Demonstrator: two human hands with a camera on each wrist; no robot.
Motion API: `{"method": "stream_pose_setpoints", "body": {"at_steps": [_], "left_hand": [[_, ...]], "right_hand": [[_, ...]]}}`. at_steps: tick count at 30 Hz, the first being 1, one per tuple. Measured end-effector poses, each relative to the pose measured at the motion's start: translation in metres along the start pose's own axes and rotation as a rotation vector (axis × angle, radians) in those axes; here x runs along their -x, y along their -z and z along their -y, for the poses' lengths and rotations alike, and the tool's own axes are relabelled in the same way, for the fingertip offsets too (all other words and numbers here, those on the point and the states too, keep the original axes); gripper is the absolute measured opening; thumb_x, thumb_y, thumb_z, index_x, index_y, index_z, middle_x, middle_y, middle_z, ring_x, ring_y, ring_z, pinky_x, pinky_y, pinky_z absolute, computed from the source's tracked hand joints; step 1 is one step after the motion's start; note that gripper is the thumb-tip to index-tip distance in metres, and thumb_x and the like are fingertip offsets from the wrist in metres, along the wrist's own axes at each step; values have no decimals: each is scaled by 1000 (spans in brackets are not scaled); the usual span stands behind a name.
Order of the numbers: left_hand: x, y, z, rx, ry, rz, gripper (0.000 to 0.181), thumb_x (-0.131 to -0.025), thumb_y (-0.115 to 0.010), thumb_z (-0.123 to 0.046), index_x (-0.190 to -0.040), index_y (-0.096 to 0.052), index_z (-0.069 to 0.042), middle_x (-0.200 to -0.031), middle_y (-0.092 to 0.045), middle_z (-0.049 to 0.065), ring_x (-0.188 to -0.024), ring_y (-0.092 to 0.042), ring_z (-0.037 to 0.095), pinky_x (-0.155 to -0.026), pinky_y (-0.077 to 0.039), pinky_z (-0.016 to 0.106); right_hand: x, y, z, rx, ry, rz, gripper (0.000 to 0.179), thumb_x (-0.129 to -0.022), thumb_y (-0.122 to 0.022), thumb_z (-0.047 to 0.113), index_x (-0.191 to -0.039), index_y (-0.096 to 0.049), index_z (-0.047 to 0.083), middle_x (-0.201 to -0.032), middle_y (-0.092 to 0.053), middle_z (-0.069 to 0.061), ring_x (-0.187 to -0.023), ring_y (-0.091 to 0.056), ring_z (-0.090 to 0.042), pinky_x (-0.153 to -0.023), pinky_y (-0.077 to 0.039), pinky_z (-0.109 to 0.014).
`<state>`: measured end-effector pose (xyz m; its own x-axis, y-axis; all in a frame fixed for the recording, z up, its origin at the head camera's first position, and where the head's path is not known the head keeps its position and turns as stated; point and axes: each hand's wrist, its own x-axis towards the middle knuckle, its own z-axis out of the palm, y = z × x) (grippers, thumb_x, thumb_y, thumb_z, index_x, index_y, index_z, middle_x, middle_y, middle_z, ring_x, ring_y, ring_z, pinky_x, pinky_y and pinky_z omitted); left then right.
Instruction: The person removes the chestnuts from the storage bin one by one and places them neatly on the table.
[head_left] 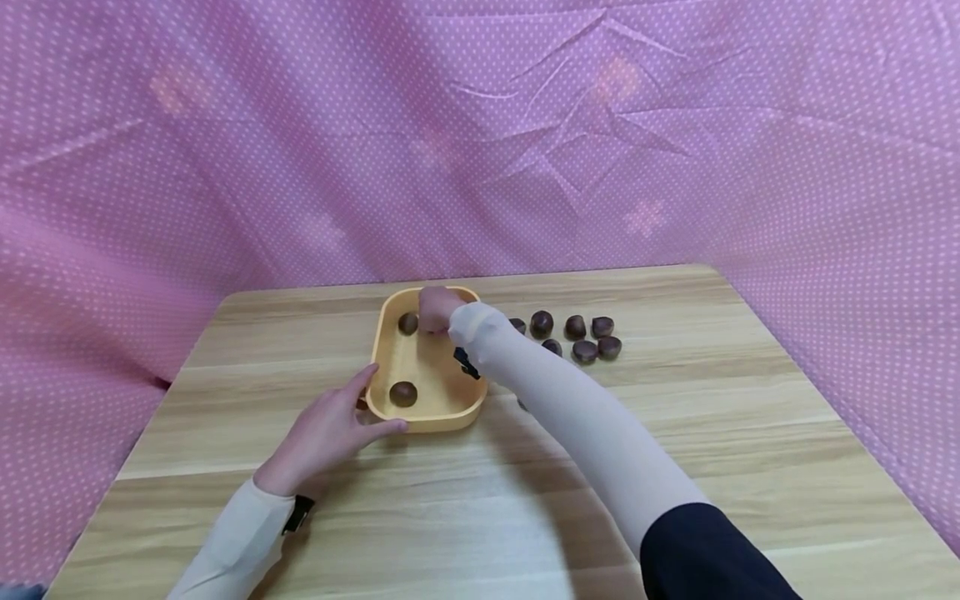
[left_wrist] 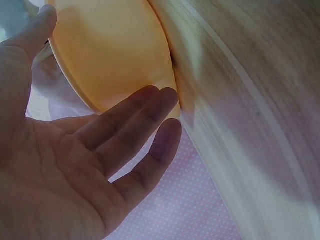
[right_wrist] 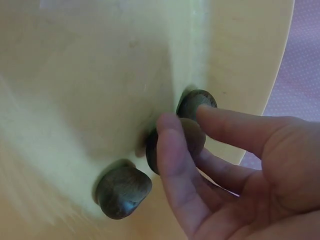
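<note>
In the head view, a yellow rounded tray [head_left: 427,424] stands on the table with chestnuts inside. My left hand [head_left: 330,433] spans its near left corner, thumb at the near rim; in the left wrist view its fairly straight fingers [left_wrist: 142,112] touch the outer wall. My right hand [head_left: 437,310] reaches into the tray's far end. Seen from the right wrist, it pinches a chestnut [right_wrist: 194,134] between thumb and fingers, low by the tray floor. One chestnut [right_wrist: 124,192] lies beside that hand, and another [right_wrist: 192,102] sits by the thumb. A further chestnut [head_left: 403,394] lies at the tray's near end.
Several chestnuts [head_left: 585,352] lie on the wooden table [head_left: 712,400] right of the tray, some partly hidden behind my right forearm. A pink dotted cloth [head_left: 480,150] hangs behind the table and along its sides.
</note>
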<state>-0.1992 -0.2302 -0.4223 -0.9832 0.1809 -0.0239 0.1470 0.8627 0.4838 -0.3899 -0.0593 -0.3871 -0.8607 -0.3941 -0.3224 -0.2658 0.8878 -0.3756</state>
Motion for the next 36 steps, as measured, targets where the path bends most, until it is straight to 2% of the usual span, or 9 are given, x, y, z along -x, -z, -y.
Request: {"method": "stream_pose_setpoints", "body": {"at_steps": [7, 10, 17, 20, 23, 26, 30, 33, 36], "left_hand": [[0, 0, -3, -3, -21, -9, 116, -80, -72, -73, -160, -28, -2, -120, -71, 15, -90, -65, 19, -85, -55, 46], [0, 1, -5, -2, -27, -11, 115, -80, -72, -73, -160, -29, -2, -116, -72, 13, -87, -64, 16, -83, -55, 44], [1, 0, -5, -7, -16, 0, 116, -80, -73, -73, -160, -28, -2, -113, -72, 12, -78, -60, 13, -78, -54, 39], [2, -1, -5, -5, -12, 3, 116, -79, -73, -73, -160, -29, -2, -114, -71, 11, -78, -60, 12, -78, -54, 38], [3, 0, -3, -4, -8, 6, 116, -80, -73, -73, -160, -29, -3, -114, -72, 10, -81, -62, 13, -78, -54, 39], [3, 0, -3, -5, -11, 0, 115, -80, -73, -72, -160, -29, -2, -116, -72, 11, -90, -67, 18, -82, -55, 44], [4, 1, -3, -4, -9, 1, 116, -79, -72, -75, -160, -29, -2, -117, -72, 12, -98, -69, 21, -85, -56, 46], [4, 1, -3, -5, -7, 6, 118, -78, -70, -77, -160, -29, -3, -117, -72, 12, -96, -68, 19, -84, -56, 45], [5, 1, -3, -4, -10, 4, 119, -78, -69, -78, -160, -28, -4, -118, -72, 11, -96, -68, 19, -86, -55, 47]], "right_hand": [[5, -1, -1, -119, -23, 25, 23, -83, -52, -14, -94, -63, 2, -96, -70, -15, -66, -63, -18, -43, -45, -19], [6, -3, -2, -137, -19, 37, 23, -84, -52, -14, -97, -64, 1, -97, -72, -16, -67, -66, -19, -45, -48, -19], [10, -1, 0, -107, 4, 45, 5, -90, -64, 0, -88, -66, 4, -81, -68, -10, -60, -59, -14, -47, -44, -17], [18, 4, 5, -141, 42, 26, 17, -94, -65, 6, -77, -61, 7, -74, -66, -8, -62, -63, -15, -52, -50, -19], [29, 11, 11, -215, 105, -2, 35, -97, -66, 10, -65, -52, 10, -71, -66, -9, -67, -69, -19, -63, -59, -25], [41, 20, 15, -286, 162, -9, 45, -100, -66, 12, -59, -46, 12, -75, -71, -15, -68, -69, -20, -74, -62, -31], [56, 30, 16, -371, 206, 1, 37, -100, -67, 13, -68, -51, 5, -97, -76, -23, -69, -68, -17, -80, -62, -33], [65, 37, 12, -429, 202, -12, 20, -99, -70, 16, -91, -60, 1, -108, -75, -23, -76, -72, -18, -77, -62, -30], [74, 44, 4, -514, 209, -22, 25, -98, -71, 15, -112, -60, -1, -113, -74, -19, -89, -75, -26, -78, -61, -30]]}}
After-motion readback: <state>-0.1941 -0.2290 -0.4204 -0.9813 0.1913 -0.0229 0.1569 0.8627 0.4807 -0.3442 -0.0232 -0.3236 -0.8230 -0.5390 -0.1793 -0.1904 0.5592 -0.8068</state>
